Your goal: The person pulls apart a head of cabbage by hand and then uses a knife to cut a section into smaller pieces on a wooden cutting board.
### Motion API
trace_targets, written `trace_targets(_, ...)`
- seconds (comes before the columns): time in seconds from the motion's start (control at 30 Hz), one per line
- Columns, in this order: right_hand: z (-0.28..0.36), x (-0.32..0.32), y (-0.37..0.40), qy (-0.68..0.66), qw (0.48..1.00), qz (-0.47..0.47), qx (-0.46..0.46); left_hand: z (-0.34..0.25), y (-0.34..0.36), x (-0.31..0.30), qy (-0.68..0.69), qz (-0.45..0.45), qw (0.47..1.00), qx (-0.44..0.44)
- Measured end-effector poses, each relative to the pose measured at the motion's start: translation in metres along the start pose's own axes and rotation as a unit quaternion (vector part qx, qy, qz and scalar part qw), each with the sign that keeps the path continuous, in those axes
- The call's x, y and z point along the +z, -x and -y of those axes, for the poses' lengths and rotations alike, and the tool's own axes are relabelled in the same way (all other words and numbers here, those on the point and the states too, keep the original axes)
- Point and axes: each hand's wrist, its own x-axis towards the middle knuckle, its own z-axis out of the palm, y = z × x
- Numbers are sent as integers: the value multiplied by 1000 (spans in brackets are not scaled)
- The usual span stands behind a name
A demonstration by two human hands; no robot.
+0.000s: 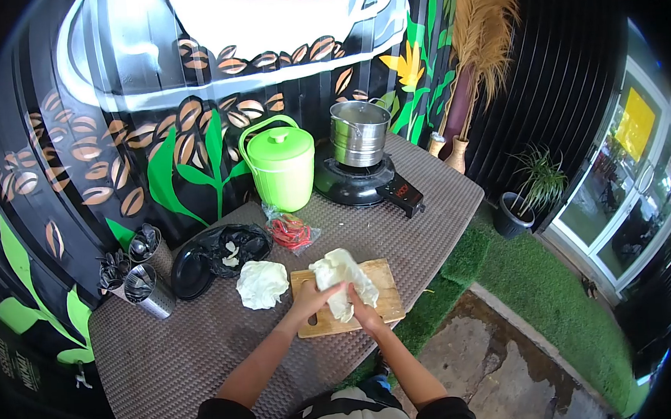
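Cabbage (345,274) rests on the middle of the wooden cutting board (391,307), and both hands hold it. The left hand (312,297) has its fingers closed on the lower left side of the leaves. The right hand (362,309) pinches their lower edge. The leaves look light, soft and crumpled, so they probably tear easily and may be a little damp. A firmer hold seems to be near the thick base. A second cabbage piece (262,284) lies just left of the board.

- The cabbage leaves (345,279) cover the fingertips of the left hand (314,297) and the right hand (362,313).
- The red digits on the cooker (336,188) are too small to read.
- The wall of the steel pot (358,139) hides its contents.
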Motion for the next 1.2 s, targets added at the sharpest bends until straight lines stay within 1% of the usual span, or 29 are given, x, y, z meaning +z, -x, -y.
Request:
trace_targets(0.03,-15,-8,-4,2,1000,1,-1,-9,8,4,-9,57,998,-34)
trace_targets(0.07,-32,-18,-10,79,993,58,-61,11,-1,7,-51,8,999,-1)
trace_targets(0.1,-44,-26,-15,155,974,114,-122,23,-8,8,-51,8,999,0)
trace_targets(0.13,-9,-18,1,188,970,85,-129,30,-13,7,-44,-69,996,29)
trace_targets(0.17,-5,-19,7,188,970,84,-129,38,-16,5,-38,-145,987,57)
trace_targets(0.2,-5,-21,13,304,936,-2,-176,32,-16,-1,-59,-167,982,60)
trace_targets(0.23,-8,-24,16,413,880,-87,-219,33,-19,-8,-109,-183,975,61)
trace_targets(0.27,-21,-29,11,454,845,-143,-244,35,-22,-12,-113,-197,971,79)
trace_targets(0.3,-21,-31,12,453,846,-144,-243,41,-27,-15,-117,-210,966,98)
trace_targets(0.37,-16,-34,12,556,789,-156,-212,67,-47,-18,-93,-192,974,80)
trace_targets(0.4,-18,-35,11,555,789,-157,-211,76,-51,-19,-67,-175,980,60)
trace_targets(0.43,-22,-37,4,548,812,-113,-165,58,-43,-17,-68,-175,980,62)
trace_targets(0.47,-26,-39,-2,539,831,-68,-119,40,-33,-14,11,-133,990,-36)
trace_targets(0.5,-33,-42,-7,539,831,-67,-119,27,-26,-12,91,-89,983,-134)
trace_targets(0.57,-45,-51,-14,495,851,-66,-166,32,-31,-16,98,-77,979,-162)
trace_targets(0.6,-46,-55,-16,495,850,-62,-167,36,-33,-19,103,-62,975,-188)
trace_targets(0.63,-46,-62,-18,456,876,-94,-125,40,-36,-22,105,-65,974,-188)
trace_targets(0.67,-47,-67,-21,415,898,-125,-83,43,-39,-25,101,9,970,-220)
trace_targets(0.7,-40,-70,-19,415,898,-123,-83,47,-42,-26,97,83,960,-251)
trace_targets(0.77,-18,-71,-8,342,902,-224,-137,54,-47,-23,88,106,956,-258)
trace_targets(0.83,-6,-71,-7,306,923,-208,-101,48,-47,-7,92,61,967,-228)
trace_targets(0.87,-2,-70,-5,330,907,-194,-174,44,-47,-2,62,27,978,-196)
trace_targets(0.9,11,-65,1,353,885,-180,-246,57,-59,2,60,30,978,-196)
trace_targets(0.97,35,-52,12,395,875,-157,-232,97,-88,9,88,-3,987,-136)
trace_targets(1.0,40,-46,14,436,864,-128,-218,68,-71,17,72,-50,989,-122)
trace_targets(1.03,38,-42,12,437,863,-129,-216,56,-64,19,73,-48,988,-124)
trace_targets(1.1,34,-34,6,490,851,-91,-166,50,-57,22,-58,-54,997,-25)
trace_targets(1.13,36,-30,6,494,854,-81,-145,54,-57,23,-57,-55,996,-28)
trace_targets(1.2,33,-24,1,518,842,-70,-137,65,-60,26,119,-27,982,-141)
